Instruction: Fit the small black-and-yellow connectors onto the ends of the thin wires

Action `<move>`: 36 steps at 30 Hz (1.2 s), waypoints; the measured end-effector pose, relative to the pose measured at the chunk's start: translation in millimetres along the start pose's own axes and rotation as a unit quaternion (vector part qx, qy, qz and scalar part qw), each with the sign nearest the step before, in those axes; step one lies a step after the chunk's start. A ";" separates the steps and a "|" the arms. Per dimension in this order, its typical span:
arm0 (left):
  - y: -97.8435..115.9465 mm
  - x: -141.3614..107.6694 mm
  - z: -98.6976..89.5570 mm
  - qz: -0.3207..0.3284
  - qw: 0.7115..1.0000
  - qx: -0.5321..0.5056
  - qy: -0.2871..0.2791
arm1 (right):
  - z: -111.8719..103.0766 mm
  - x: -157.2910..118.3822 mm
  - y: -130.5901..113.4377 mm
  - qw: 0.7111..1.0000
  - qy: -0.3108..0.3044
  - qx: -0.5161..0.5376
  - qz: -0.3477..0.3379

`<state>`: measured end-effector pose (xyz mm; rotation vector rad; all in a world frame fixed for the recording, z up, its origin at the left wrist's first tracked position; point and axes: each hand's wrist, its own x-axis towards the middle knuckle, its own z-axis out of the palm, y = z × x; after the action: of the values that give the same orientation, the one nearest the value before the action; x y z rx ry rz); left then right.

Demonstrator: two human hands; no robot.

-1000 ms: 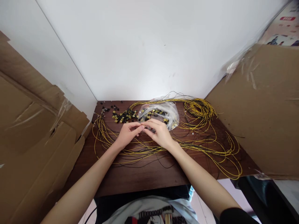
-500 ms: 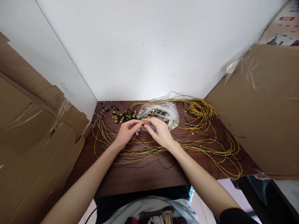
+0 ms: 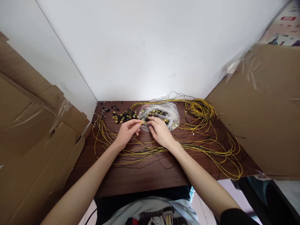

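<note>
My left hand [image 3: 126,132] pinches a small yellow connector [image 3: 141,122] between thumb and fingertips, above the yellow and black wires [image 3: 140,151] on the dark wooden table [image 3: 140,178]. My right hand [image 3: 160,131] lies just to its right with fingertips at the mouth of a clear plastic bag [image 3: 172,114] holding several yellow and black connectors. I cannot tell whether the right fingers grip anything. A loose pile of connectors [image 3: 123,117] sits left of the bag.
Coils of yellow wire [image 3: 199,109] spread over the table's right side to its front edge [image 3: 232,168]. Cardboard sheets lean at the left [image 3: 35,131] and right [image 3: 264,109]. A white wall [image 3: 140,56] closes the back.
Both hands moved a little away from me toward the bag. The right hand's fingers have reached the bag's opening; the left now shows a yellow connector at its fingertips.
</note>
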<state>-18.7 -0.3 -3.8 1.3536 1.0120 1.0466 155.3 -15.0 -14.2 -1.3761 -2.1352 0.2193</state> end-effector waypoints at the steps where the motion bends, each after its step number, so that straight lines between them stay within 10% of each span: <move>1: -0.3 0.1 -0.1 0.000 1.000 0.000 0.000 | 0.6 -0.4 -0.7 1.000 -0.012 -0.006 -0.007; 23: 1.2 -1.5 1.3 0.023 0.997 0.070 -0.008 | -0.3 2.2 2.2 1.000 0.009 0.010 0.027; 36: 3.6 -3.6 3.5 0.030 0.993 0.109 -0.037 | -8.5 8.1 -10.1 0.920 0.108 0.372 0.065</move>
<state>-16.1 -4.8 -0.4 1.5964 1.0586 0.9435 149.7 -13.9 0.2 -1.0141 -1.5231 0.8008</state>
